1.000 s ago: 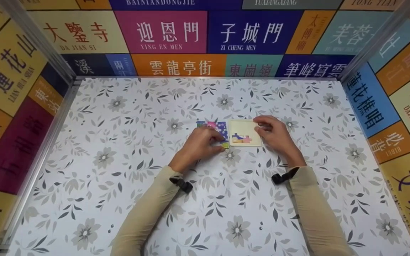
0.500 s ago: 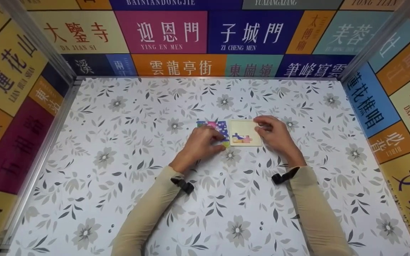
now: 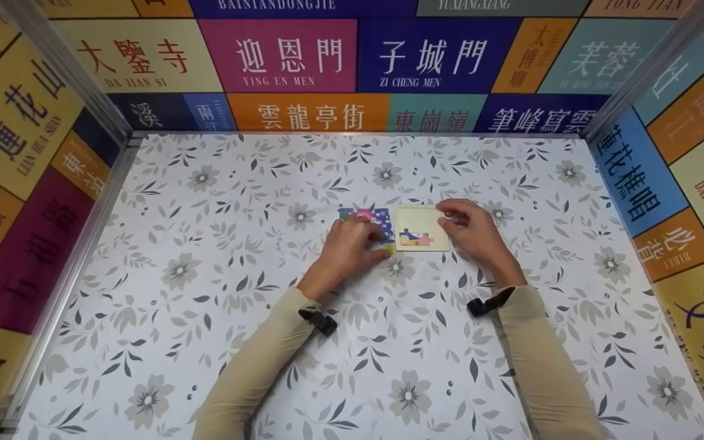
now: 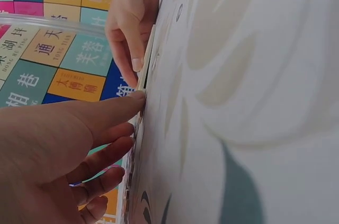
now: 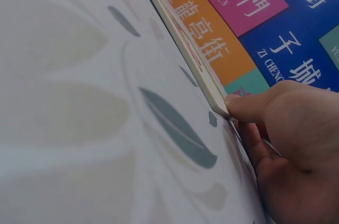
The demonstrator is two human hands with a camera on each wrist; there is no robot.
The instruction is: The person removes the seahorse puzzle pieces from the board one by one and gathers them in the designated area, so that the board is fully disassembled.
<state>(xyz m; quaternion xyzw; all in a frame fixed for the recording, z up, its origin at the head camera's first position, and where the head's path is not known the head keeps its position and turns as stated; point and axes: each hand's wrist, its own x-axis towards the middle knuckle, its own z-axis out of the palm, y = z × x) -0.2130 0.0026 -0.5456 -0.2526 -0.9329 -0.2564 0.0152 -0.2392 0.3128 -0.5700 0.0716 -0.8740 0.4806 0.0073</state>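
A square, cream-coloured puzzle tray lies flat on the table, a few joined jigsaw pieces along its near side. My right hand holds the tray by its right edge; in the right wrist view the thumb presses at the corner. Directly left of the tray lies a colourful jigsaw picture in blue, pink and green, partly hidden under my left hand. Those left fingers are loosely bent over the picture. In the left wrist view the left thumb reaches the boards' near edge.
The table is covered with a white cloth printed with grey flowers and leaves. Panels with coloured blocks and Chinese characters, such as the back panel, stand on three sides. Each wrist wears a black strap with a small camera.
My left hand has shifted slightly to the right, its thumb now covering more of the picture's near right corner. The right hand and the tray stay in place.
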